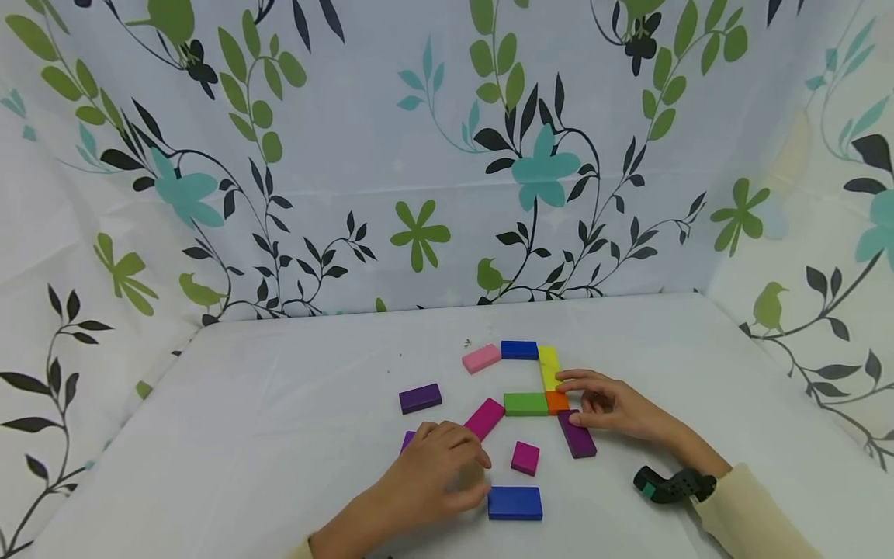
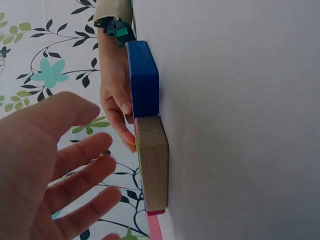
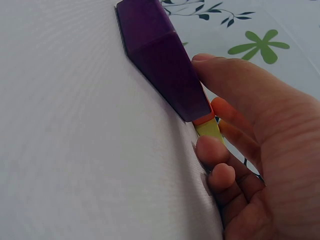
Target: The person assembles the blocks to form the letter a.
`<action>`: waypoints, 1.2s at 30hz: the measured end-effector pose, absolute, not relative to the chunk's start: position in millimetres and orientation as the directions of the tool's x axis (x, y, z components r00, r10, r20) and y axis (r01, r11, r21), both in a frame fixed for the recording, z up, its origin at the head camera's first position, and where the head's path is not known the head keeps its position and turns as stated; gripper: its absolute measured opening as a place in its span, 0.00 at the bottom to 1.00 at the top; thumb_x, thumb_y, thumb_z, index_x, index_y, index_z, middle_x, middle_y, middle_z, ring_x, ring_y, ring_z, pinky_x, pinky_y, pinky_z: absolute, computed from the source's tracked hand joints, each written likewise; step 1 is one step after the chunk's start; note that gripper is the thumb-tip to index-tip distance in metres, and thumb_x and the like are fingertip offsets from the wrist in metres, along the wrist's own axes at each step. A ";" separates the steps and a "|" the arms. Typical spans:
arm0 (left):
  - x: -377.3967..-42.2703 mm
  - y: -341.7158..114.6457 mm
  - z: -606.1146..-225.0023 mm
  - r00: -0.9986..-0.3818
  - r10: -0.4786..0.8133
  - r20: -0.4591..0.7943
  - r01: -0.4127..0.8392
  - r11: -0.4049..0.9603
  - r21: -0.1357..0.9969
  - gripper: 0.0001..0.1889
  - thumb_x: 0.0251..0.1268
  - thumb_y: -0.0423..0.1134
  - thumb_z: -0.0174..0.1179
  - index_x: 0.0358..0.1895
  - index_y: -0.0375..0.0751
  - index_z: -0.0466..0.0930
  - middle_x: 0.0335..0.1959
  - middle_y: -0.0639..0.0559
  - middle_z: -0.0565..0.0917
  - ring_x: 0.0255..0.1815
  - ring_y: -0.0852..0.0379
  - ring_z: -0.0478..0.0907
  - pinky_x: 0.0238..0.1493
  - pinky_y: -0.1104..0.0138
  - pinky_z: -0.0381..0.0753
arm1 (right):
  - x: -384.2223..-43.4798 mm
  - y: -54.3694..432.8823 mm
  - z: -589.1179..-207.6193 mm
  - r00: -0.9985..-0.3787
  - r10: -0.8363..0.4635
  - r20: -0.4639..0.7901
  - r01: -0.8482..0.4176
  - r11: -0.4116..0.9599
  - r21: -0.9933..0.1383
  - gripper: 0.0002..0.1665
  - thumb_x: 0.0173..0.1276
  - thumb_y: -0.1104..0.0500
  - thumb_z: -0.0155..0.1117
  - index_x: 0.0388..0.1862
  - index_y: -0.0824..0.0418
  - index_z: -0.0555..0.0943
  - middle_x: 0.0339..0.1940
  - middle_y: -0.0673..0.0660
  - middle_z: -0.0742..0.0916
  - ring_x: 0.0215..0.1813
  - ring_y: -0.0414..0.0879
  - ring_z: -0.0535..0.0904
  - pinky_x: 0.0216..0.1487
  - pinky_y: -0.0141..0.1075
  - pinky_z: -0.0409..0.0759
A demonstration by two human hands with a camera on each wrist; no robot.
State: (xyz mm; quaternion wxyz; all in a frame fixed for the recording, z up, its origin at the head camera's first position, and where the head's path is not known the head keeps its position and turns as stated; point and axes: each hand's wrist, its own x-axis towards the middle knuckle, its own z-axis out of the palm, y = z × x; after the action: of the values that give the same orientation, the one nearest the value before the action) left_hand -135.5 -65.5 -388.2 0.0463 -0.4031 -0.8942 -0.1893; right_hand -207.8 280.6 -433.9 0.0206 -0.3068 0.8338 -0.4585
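My left hand (image 1: 436,473) hovers over the table with fingers loosely spread, holding nothing. Beside it lie a blue block (image 1: 514,505), a small magenta block (image 1: 525,458) and a longer magenta block (image 1: 484,418). In the left wrist view a block's bare wooden side (image 2: 153,165) adjoins the blue block in the line of sight. My right hand (image 1: 615,404) rests its thumb on a dark purple block (image 1: 578,436). Its forefinger touches or nearly touches the yellow block (image 1: 549,365), near the orange block (image 1: 556,401). The other fingers curl loosely beside these blocks without going round one.
A green block (image 1: 526,404) meets the orange one. Farther back, a blue block (image 1: 519,349) joins the yellow one, with a pink block (image 1: 481,359) beside it. A violet block (image 1: 421,398) lies left; another purple block (image 1: 408,440) is mostly hidden. Patterned cloth (image 1: 419,178) hangs behind the table.
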 end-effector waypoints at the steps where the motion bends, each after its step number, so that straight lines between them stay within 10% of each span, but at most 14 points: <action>1: -135.5 -67.2 -388.5 -0.678 0.690 0.255 0.734 0.614 0.290 0.06 0.65 0.48 0.61 0.41 0.55 0.82 0.44 0.64 0.79 0.55 0.62 0.72 0.57 0.58 0.70 | -208.4 280.9 -433.6 -0.813 -0.530 0.242 -0.488 0.393 -0.780 0.23 0.64 0.62 0.69 0.59 0.59 0.79 0.66 0.64 0.74 0.33 0.42 0.73 0.29 0.29 0.71; 18: -134.3 -99.8 -400.3 -0.759 0.501 0.415 0.631 0.724 0.279 0.08 0.55 0.41 0.68 0.38 0.52 0.82 0.47 0.59 0.76 0.53 0.58 0.73 0.53 0.58 0.72 | -214.2 280.4 -429.9 -0.815 -0.534 0.225 -0.479 0.401 -0.781 0.23 0.63 0.61 0.70 0.58 0.60 0.80 0.66 0.66 0.74 0.31 0.42 0.72 0.30 0.28 0.71; 36: -152.1 -134.5 -386.1 -0.791 0.611 0.018 0.574 0.733 0.364 0.31 0.52 0.57 0.70 0.59 0.52 0.75 0.60 0.51 0.74 0.59 0.49 0.73 0.55 0.47 0.71 | -207.9 280.1 -432.8 -0.821 -0.526 0.221 -0.475 0.414 -0.777 0.23 0.65 0.60 0.68 0.59 0.61 0.79 0.67 0.67 0.73 0.32 0.41 0.72 0.30 0.28 0.71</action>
State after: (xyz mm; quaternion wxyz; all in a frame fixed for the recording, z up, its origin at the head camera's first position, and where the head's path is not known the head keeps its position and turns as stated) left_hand -152.1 -134.5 -386.1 -0.0516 -0.3188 -0.9295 -0.1780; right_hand -207.9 280.1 -432.8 0.0285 -0.2978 0.8404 -0.4520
